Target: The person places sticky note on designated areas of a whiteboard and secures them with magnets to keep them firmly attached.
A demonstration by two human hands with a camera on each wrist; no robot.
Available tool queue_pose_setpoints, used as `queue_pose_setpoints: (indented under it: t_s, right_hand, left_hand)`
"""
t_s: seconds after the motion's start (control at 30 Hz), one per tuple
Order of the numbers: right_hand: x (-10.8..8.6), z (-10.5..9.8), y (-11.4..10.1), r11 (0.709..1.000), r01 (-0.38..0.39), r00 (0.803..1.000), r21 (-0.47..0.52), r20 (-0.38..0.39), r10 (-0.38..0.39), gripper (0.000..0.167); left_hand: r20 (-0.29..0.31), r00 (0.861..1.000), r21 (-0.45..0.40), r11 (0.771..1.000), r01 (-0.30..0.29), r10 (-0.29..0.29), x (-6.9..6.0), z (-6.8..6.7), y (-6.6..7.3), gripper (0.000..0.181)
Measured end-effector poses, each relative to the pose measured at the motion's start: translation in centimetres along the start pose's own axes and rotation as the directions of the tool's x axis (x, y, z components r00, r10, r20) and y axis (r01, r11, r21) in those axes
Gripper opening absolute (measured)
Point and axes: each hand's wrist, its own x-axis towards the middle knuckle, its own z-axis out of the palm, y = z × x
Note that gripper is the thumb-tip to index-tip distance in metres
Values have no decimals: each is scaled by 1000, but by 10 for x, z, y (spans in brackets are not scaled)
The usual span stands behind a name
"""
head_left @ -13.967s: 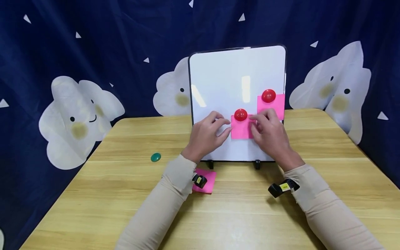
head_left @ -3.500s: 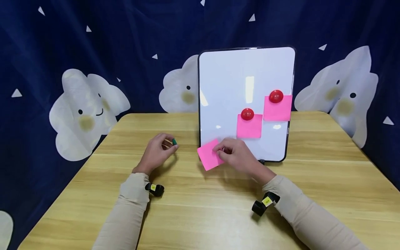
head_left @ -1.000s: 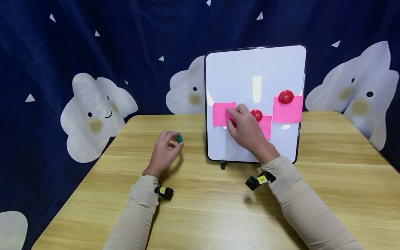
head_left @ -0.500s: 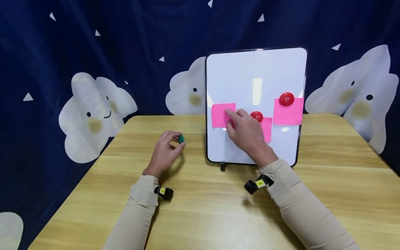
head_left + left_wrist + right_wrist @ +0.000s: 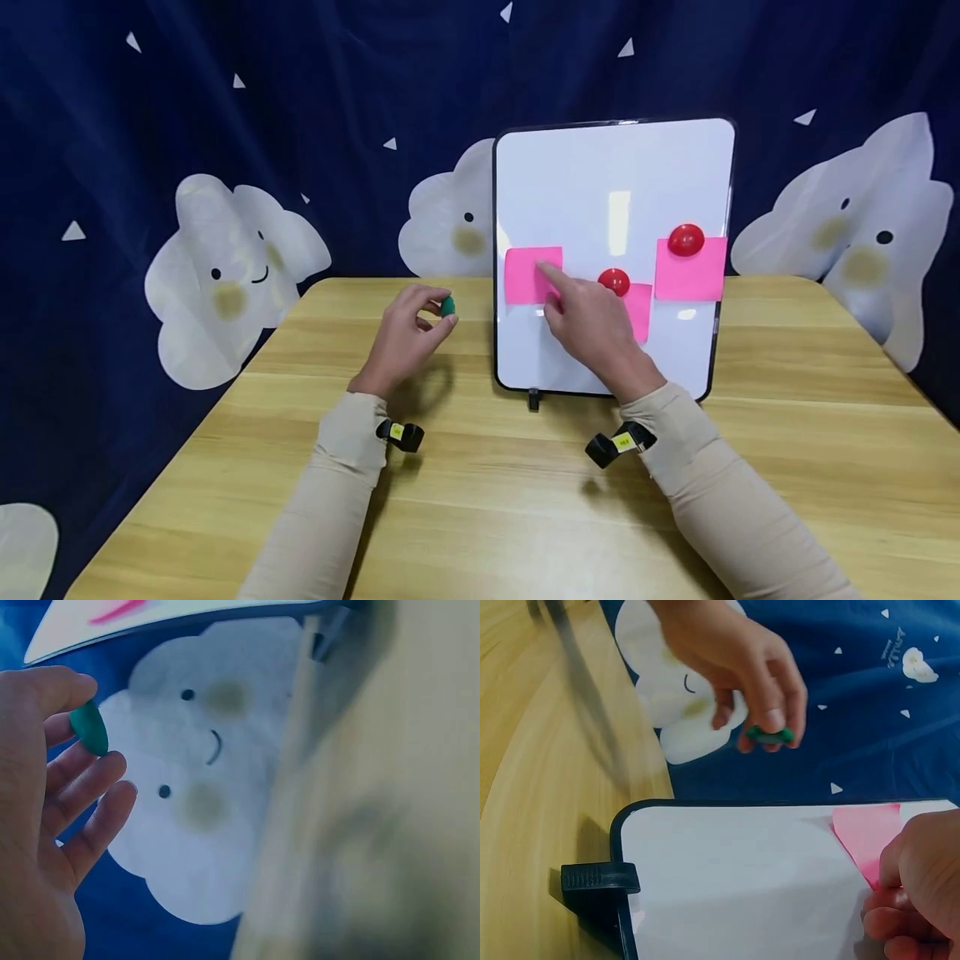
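Observation:
Left of the whiteboard [image 5: 570, 183], my left hand [image 5: 405, 333] pinches a round green magnet [image 5: 447, 307] between thumb and fingers, raised above the table. The left wrist view shows the same green magnet [image 5: 90, 729] held on edge, the other fingers spread loosely. My right hand [image 5: 596, 325] presses a pink sticky note [image 5: 521, 275] against the board's left side with an extended index finger. A second pink note [image 5: 639, 310], partly hidden behind that hand, lies under a red magnet [image 5: 614, 282]. Farther right, another pink note [image 5: 690, 271] hangs under a red magnet [image 5: 686, 240].
The whiteboard stands upright on black feet [image 5: 533, 400] on a wooden table [image 5: 480, 500]. A dark blue curtain [image 5: 345, 67] with white clouds hangs behind it. Each wrist wears a small black camera.
Earlier the third note lay on the table, then the right hand lifted it onto the board. The left hand picked up the green magnet and has just risen slightly toward the board.

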Motion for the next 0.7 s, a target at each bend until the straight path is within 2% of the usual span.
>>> queue_pose_setpoints:
  t_s: [0.1, 0.33, 0.53, 0.7]
  right_hand:
    - [0, 1, 1, 1000, -4, 1000, -9, 8, 4, 57]
    - [-2, 3, 1, 1000, 1, 1000, -24, 6, -1, 57]
    - [-1, 2, 1, 999, 15, 1000, -39, -22, -16, 55]
    - [-2, 3, 0, 999, -10, 1000, -41, -12, 10, 57]
  left_hand:
    - [-17, 1000, -12, 1000, -22, 21, 8, -2, 6, 33]
    - [-11, 997, 0, 997, -75, 75, 22, -3, 22, 34]
    - [-18, 987, 14, 987, -160, 160, 36, -1, 37, 34]
    - [-25, 979, 1, 980, -201, 201, 44, 6, 48, 33]
